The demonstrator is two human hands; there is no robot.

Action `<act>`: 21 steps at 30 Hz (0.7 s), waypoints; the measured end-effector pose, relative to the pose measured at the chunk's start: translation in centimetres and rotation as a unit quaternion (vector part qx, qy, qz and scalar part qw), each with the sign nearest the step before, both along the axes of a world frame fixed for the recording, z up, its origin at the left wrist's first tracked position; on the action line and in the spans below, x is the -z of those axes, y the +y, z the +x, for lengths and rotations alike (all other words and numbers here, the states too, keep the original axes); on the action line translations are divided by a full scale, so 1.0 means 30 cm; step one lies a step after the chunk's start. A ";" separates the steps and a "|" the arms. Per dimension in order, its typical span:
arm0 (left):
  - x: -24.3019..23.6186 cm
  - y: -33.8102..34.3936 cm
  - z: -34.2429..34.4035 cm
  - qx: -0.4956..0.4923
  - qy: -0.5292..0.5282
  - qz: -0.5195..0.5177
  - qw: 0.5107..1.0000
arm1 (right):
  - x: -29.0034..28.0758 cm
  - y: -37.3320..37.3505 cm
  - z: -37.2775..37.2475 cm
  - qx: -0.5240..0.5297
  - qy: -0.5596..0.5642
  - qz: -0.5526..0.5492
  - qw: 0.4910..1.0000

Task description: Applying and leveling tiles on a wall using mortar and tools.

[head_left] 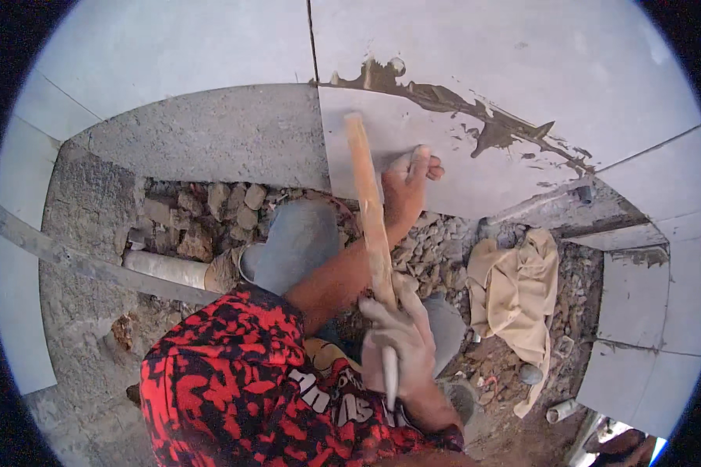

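Observation:
My left hand (414, 173) is against the lower part of a white wall tile (459, 183), its fingers curled. Whether anything is inside them is hidden. My right hand (401, 342) is wrapped round a long, flat wooden stick (368, 202), whose far end stands up in front of the same tile. A pale tapered end (390, 377) sticks out below that hand; I cannot tell whether it belongs to the stick. Wet grey-brown mortar (444, 101) is smeared along the tile's upper joint.
Bare cement wall (218, 132) lies left of the tile. Below are rubble (210, 210), a white pipe (163, 268) and a long metal straightedge (70, 253). A beige cloth (514, 288) lies on stones to the right, near tiled walls (635, 296) and a short pipe piece (562, 411).

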State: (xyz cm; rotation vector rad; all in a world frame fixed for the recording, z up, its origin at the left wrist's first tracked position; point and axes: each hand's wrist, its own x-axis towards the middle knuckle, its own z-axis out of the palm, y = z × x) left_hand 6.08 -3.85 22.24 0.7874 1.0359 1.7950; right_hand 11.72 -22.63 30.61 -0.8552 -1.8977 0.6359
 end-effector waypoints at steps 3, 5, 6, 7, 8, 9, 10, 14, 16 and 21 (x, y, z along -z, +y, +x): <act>-0.007 -0.010 0.019 0.005 -0.030 -0.014 0.999 | -0.013 -0.073 0.069 0.000 -0.028 -0.047 0.998; 0.027 0.006 0.018 0.005 -0.077 -0.008 0.997 | 0.006 -0.098 0.087 0.076 -0.016 0.002 0.997; 0.091 0.028 0.003 -0.008 -0.006 0.011 1.000 | 0.011 -0.083 0.075 0.170 0.008 -0.206 0.964; 0.144 0.043 0.001 -0.013 0.062 0.029 0.998 | 0.015 -0.077 0.077 0.186 0.007 -0.209 0.960; 0.167 0.053 -0.001 -0.004 0.052 -0.021 0.998 | 0.034 -0.067 0.090 0.167 -0.010 -0.128 0.978; 0.134 0.036 0.012 0.009 0.051 -0.020 0.998 | 0.043 -0.062 0.113 0.148 -0.030 -0.045 0.988; 0.062 0.008 0.030 0.026 -0.001 -0.017 1.000 | 0.032 -0.091 0.131 0.132 0.038 -0.130 0.982; 0.026 0.012 0.030 -0.004 -0.006 0.012 1.000 | 0.027 -0.104 0.154 0.196 -0.050 -0.074 0.977; -0.012 -0.006 0.030 0.012 -0.026 0.016 0.999 | 0.051 -0.079 0.193 0.224 -0.080 -0.063 0.969; -0.026 -0.016 0.026 0.004 0.052 -0.059 0.997 | 0.109 -0.148 0.220 0.325 0.343 -0.239 0.848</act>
